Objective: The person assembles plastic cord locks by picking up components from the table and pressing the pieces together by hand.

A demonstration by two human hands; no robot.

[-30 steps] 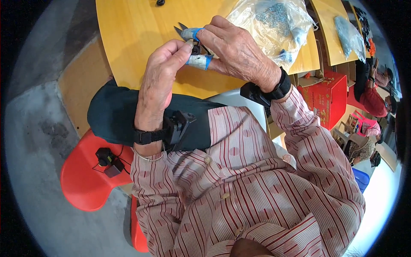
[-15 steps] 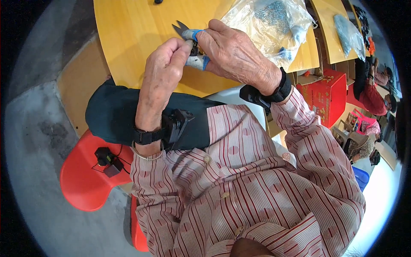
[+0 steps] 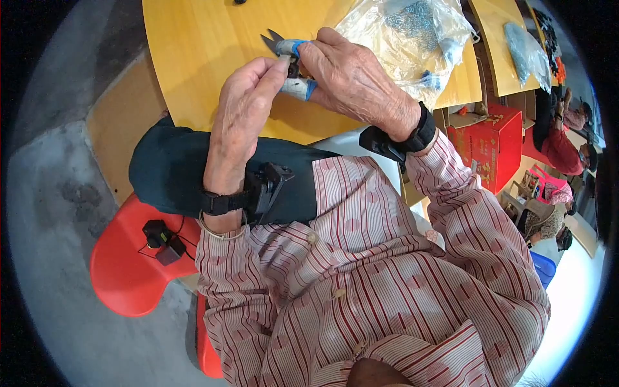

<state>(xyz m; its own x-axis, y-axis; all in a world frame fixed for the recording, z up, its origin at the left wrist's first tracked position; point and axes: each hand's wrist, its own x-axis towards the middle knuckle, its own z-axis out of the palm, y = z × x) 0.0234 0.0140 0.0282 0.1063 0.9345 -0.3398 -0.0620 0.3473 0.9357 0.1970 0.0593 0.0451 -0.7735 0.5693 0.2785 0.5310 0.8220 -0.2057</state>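
My right hand [image 3: 354,74] is closed around a small pair of scissors. Their dark pointed blades [image 3: 273,40] stick out past the fingers toward the upper left, slightly parted. White and blue wrapping [image 3: 296,88] shows at the ends of this hand's digits. Close against it, my left hand [image 3: 248,97] pinches thumb to fingertips on a small dark piece [image 3: 293,68], mostly hidden between the hands. Both hands are above the near edge of the yellow table [image 3: 206,64].
A clear plastic bag [image 3: 361,32] with small blue-grey pieces lies right of my hands. Farther right are a red box [image 3: 496,145], another bag [image 3: 521,51] and other people. A red stool [image 3: 122,264] holding a black device [image 3: 161,240] stands at my left.
Both hands stay together in nearly the same place. The left fingers have shifted very slightly against the small dark piece; the scissor blades have barely moved.
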